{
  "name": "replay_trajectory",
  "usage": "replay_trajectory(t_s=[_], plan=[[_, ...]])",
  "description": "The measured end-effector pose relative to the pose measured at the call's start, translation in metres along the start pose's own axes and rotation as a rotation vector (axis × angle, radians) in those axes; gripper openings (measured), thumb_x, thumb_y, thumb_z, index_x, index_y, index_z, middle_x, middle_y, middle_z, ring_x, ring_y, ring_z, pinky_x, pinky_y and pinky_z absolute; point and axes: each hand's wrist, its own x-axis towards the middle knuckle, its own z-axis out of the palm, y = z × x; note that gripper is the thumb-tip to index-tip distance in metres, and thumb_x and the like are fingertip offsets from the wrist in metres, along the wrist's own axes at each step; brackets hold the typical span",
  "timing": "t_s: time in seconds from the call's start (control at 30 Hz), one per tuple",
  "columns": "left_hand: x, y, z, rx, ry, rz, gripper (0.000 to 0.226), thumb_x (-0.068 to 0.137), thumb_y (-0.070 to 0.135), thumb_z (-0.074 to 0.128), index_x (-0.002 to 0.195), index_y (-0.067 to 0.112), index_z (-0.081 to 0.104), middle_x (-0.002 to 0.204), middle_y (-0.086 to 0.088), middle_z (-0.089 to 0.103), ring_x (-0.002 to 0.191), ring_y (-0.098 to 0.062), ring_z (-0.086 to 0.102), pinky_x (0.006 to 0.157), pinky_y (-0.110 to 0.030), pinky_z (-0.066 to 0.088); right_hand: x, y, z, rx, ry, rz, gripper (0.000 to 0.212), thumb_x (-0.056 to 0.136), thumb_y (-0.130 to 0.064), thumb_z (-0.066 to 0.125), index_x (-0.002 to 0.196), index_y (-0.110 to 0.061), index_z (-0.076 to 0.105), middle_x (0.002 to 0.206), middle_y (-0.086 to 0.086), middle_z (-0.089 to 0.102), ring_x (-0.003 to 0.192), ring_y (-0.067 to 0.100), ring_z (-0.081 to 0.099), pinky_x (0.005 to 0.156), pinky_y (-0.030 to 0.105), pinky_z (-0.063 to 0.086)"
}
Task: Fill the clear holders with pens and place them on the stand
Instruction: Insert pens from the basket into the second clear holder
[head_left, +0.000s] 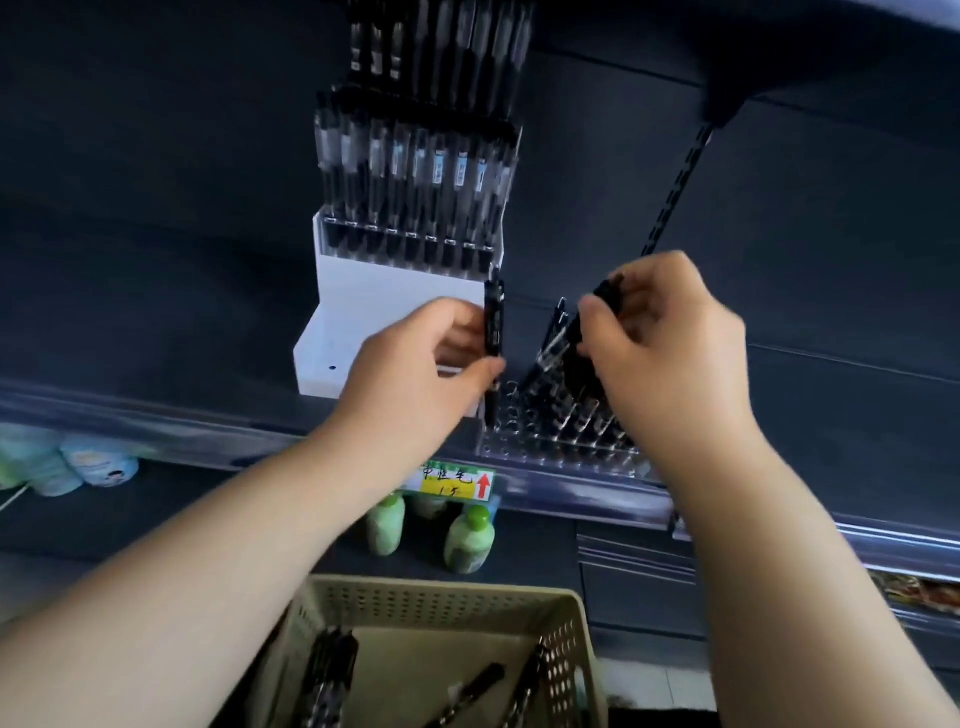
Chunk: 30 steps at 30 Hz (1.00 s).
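My left hand (426, 364) pinches one black pen (494, 327) upright at frame centre. My right hand (670, 343) grips a pen bundle (582, 358) above the clear holder (561, 441). I'd lower each tip straight into a free hole.

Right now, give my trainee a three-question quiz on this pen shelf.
1. True or false: the left grip pinches one black pen.
2. The spare pens below lie in: A) beige perforated basket; B) cardboard box; C) drawer.
3. Fill in: the right grip holds a pen bundle over the ____ holder.
Key: 1 true; 2 A; 3 clear.
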Motion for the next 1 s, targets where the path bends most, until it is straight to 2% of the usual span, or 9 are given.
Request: replay_trajectory(t_s=[0.03,0.1,0.17,0.23,0.3,0.47,0.63,0.87,1.0], plan=[[0.004,-0.001,0.002,-0.015,0.006,0.002,0.026,0.078,0.020,0.074,0.087,0.038,0.057,0.086,0.019,0.068,0.083,0.006,0.063,0.075,-0.009,0.048,0.005,0.001,0.001,-0.007,0.020,-0.009,0.018,0.084,-0.028,0.063,0.081,-0.036,0.047,0.067,-0.019,0.059,0.067,-0.005,0.060,0.061,0.009,0.047],[0.008,-0.010,0.008,-0.055,0.016,-0.019,0.025,0.077,0.019,0.075,0.087,0.035,0.060,0.084,0.019,0.069,0.080,0.007,0.064,0.071,-0.005,0.047,0.011,0.009,0.003,-0.024,0.052,-0.013,0.019,0.083,-0.027,0.065,0.083,-0.034,0.048,0.066,-0.021,0.056,0.070,-0.009,0.056,0.060,0.004,0.043],[0.008,-0.022,0.013,-0.082,0.021,-0.057,0.025,0.076,0.016,0.076,0.086,0.033,0.061,0.084,0.020,0.069,0.078,0.006,0.064,0.069,-0.004,0.046,0.014,0.017,0.008,-0.094,0.044,-0.025,0.018,0.082,-0.029,0.066,0.085,-0.032,0.049,0.066,-0.022,0.056,0.071,-0.001,0.057,0.061,0.011,0.045],[0.007,-0.031,0.017,-0.095,0.019,-0.099,0.025,0.075,0.014,0.076,0.085,0.031,0.061,0.083,0.018,0.070,0.077,0.005,0.065,0.069,-0.004,0.046,0.017,0.022,0.011,-0.180,0.006,-0.041,0.018,0.082,-0.033,0.067,0.087,-0.031,0.049,0.068,-0.023,0.055,0.075,0.007,0.059,0.068,0.030,0.051],[0.008,-0.036,0.018,-0.116,0.023,-0.121,0.026,0.075,0.013,0.076,0.084,0.032,0.060,0.083,0.019,0.070,0.076,0.004,0.066,0.067,-0.004,0.046,0.019,0.025,0.012,-0.217,-0.003,-0.052,0.020,0.081,-0.035,0.068,0.085,-0.033,0.048,0.068,-0.024,0.053,0.079,0.014,0.060,0.071,0.037,0.052],[0.010,-0.043,0.020,-0.160,0.016,-0.154,0.024,0.074,0.013,0.075,0.083,0.031,0.061,0.084,0.016,0.071,0.076,0.002,0.067,0.067,-0.008,0.048,0.019,0.032,0.017,-0.264,-0.004,-0.063,0.021,0.080,-0.035,0.069,0.084,-0.032,0.048,0.065,-0.024,0.051,0.081,0.017,0.059,0.069,0.036,0.051],[0.013,-0.043,0.021,-0.143,0.018,-0.189,0.020,0.073,0.019,0.074,0.084,0.031,0.062,0.083,0.017,0.071,0.076,0.002,0.067,0.068,-0.008,0.049,0.019,0.035,0.022,-0.287,0.016,-0.070,0.020,0.080,-0.035,0.068,0.092,-0.025,0.056,0.070,-0.016,0.056,0.080,0.019,0.059,0.069,0.034,0.050],[0.015,-0.039,0.017,-0.189,0.043,-0.219,0.020,0.075,0.015,0.074,0.084,0.030,0.063,0.085,0.014,0.073,0.080,-0.002,0.068,0.079,-0.027,0.053,0.017,0.038,0.023,-0.346,0.057,-0.124,0.023,0.080,-0.033,0.068,0.096,-0.023,0.056,0.068,-0.014,0.061,0.075,0.018,0.052,0.063,0.032,0.043],[0.016,-0.039,0.017,-0.208,0.050,-0.238,0.021,0.076,0.013,0.073,0.085,0.029,0.064,0.086,0.012,0.073,0.082,-0.004,0.069,0.083,-0.034,0.055,0.015,0.042,0.022,-0.358,0.064,-0.191,0.015,0.079,-0.025,0.069,0.092,-0.021,0.063,0.068,-0.014,0.061,0.074,0.022,0.054,0.063,0.037,0.049]])
